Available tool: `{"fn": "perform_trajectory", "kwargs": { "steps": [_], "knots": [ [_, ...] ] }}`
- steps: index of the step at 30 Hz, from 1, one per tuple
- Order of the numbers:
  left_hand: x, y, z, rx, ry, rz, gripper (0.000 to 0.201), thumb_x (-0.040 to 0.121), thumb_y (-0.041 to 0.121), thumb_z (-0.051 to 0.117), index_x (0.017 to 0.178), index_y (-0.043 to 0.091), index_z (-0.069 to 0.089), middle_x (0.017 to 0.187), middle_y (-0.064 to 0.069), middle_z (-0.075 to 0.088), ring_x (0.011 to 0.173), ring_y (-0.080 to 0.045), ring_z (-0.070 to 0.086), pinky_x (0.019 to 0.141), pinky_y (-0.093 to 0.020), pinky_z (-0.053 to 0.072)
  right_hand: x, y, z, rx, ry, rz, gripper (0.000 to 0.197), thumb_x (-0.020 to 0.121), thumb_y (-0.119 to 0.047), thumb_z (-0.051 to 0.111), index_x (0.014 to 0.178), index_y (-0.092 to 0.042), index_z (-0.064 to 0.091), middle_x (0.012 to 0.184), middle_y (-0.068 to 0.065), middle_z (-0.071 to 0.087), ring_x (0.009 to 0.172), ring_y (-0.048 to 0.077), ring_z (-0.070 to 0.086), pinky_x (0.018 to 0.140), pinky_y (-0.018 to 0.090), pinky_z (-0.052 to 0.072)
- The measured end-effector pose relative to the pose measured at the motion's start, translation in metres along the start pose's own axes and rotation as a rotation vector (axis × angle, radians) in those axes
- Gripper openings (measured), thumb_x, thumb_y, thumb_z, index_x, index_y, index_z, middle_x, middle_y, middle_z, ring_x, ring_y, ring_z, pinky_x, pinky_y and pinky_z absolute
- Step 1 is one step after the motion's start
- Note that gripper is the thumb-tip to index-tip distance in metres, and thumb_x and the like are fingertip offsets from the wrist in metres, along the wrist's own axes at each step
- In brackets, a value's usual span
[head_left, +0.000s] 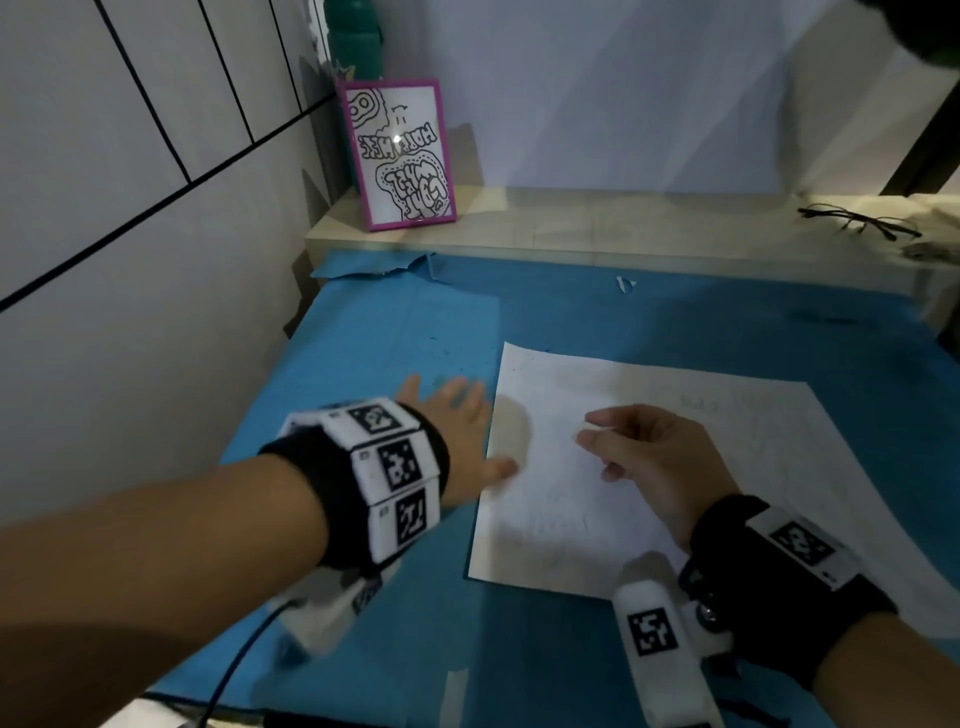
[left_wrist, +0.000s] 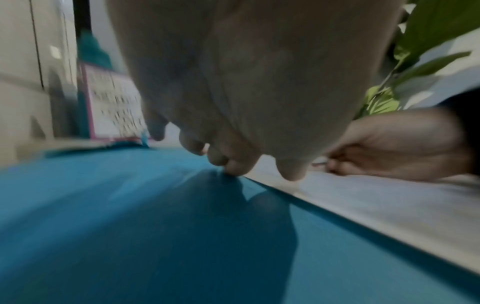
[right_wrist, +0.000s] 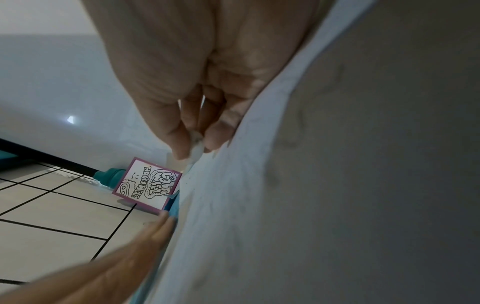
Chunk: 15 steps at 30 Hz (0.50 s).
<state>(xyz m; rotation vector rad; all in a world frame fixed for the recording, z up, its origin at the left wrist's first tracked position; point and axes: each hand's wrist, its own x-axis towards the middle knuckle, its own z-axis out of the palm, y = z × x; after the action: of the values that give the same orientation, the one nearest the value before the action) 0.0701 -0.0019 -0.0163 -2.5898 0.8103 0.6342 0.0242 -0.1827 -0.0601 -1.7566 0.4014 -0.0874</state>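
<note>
left hand (head_left: 460, 441): fingers straight, tips on blue mat (head_left: 389, 322), thumb at paper (head_left: 769, 467) edge | right hand (head_left: 654, 457): pinches small white piece (right_wrist: 196, 148) over paper

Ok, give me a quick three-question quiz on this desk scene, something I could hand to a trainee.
1. True or false: the right hand pinches a small white piece over the sheet of paper.
2. Where does the left hand lie, fingers straight?
A) on the blue mat, at the sheet's left edge
B) on a pair of glasses
C) round a bottle
3. Fill in: the pink-framed drawing stands on the pale ____ behind the mat.

Key: 1 true; 2 A; 3 ledge.
</note>
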Motion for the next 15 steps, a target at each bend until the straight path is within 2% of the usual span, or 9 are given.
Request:
{"fn": "perform_trajectory", "kwargs": {
  "steps": [1,2,4,7,9,10,13,15],
  "knots": [
    [0.005,-0.003,-0.006,-0.012,0.031,-0.021,0.075,0.097,0.06,0.023,0.152,0.018,-0.006,0.159,0.001,-0.018,0.147,-0.019,-0.011,0.116,-0.054,-0.001,-0.001,-0.001,0.0,-0.018,-0.011,-0.004,0.011,0.075,-0.016,0.076,0.085,-0.014,0.072,0.071,-0.005,0.066,0.055,0.008,0.057,0.057,0.017,0.049],
    [0.01,-0.003,-0.01,-0.041,0.037,0.032,0.081,0.094,0.063,0.028,0.152,0.019,-0.009,0.158,0.003,-0.02,0.146,-0.017,-0.012,0.117,-0.053,-0.002,-0.002,-0.003,0.0,-0.036,-0.024,-0.009,0.009,0.075,-0.015,0.076,0.083,-0.013,0.072,0.069,-0.006,0.065,0.054,0.007,0.055,0.054,0.014,0.047],
    [0.013,0.002,-0.015,-0.125,-0.035,0.18,0.097,0.085,0.072,0.041,0.15,0.028,-0.016,0.156,0.007,-0.025,0.146,-0.015,-0.014,0.116,-0.05,-0.003,-0.002,-0.004,0.001,-0.086,-0.046,-0.022,0.007,0.075,-0.014,0.076,0.08,-0.013,0.073,0.066,-0.007,0.064,0.054,0.005,0.052,0.05,0.012,0.044],
    [0.02,0.005,-0.004,-0.137,-0.11,0.188,0.114,0.071,0.081,0.051,0.146,0.037,-0.023,0.154,0.01,-0.029,0.144,-0.014,-0.02,0.115,-0.052,-0.005,0.001,-0.005,0.002,-0.165,-0.058,-0.037,0.005,0.073,-0.014,0.077,0.077,-0.016,0.074,0.065,-0.011,0.065,0.062,0.004,0.056,0.056,0.014,0.043],
    [0.023,0.004,-0.001,-0.126,-0.096,0.181,0.117,0.068,0.082,0.053,0.145,0.039,-0.024,0.154,0.01,-0.03,0.144,-0.014,-0.022,0.114,-0.056,-0.005,0.001,-0.006,0.004,-0.252,-0.057,-0.068,0.006,0.071,-0.013,0.077,0.072,-0.019,0.074,0.07,-0.011,0.068,0.072,0.004,0.06,0.064,0.014,0.041],
    [0.025,0.003,0.0,-0.118,-0.085,0.181,0.118,0.068,0.082,0.053,0.146,0.038,-0.023,0.154,0.01,-0.029,0.144,-0.015,-0.021,0.113,-0.057,-0.005,-0.001,-0.008,0.006,-0.31,-0.076,-0.086,0.008,0.071,-0.013,0.076,0.069,-0.02,0.073,0.07,-0.011,0.068,0.074,0.003,0.061,0.064,0.013,0.04],
    [0.026,0.007,0.0,-0.099,-0.057,0.179,0.118,0.067,0.082,0.054,0.147,0.038,-0.02,0.155,0.007,-0.027,0.145,-0.019,-0.019,0.112,-0.058,-0.003,-0.006,-0.021,0.01,-0.585,-0.276,-0.144,0.013,0.071,-0.019,0.073,0.063,-0.027,0.068,0.066,-0.016,0.064,0.067,-0.004,0.056,0.056,0.005,0.037],
    [0.023,0.009,-0.002,-0.094,-0.069,0.179,0.117,0.069,0.079,0.056,0.148,0.036,-0.019,0.156,0.005,-0.027,0.145,-0.02,-0.019,0.113,-0.056,-0.003,0.002,-0.029,0.007,-0.627,-0.284,-0.133,0.007,0.071,-0.02,0.074,0.065,-0.023,0.071,0.067,-0.013,0.066,0.066,-0.001,0.057,0.055,0.007,0.038]
  ]
}}
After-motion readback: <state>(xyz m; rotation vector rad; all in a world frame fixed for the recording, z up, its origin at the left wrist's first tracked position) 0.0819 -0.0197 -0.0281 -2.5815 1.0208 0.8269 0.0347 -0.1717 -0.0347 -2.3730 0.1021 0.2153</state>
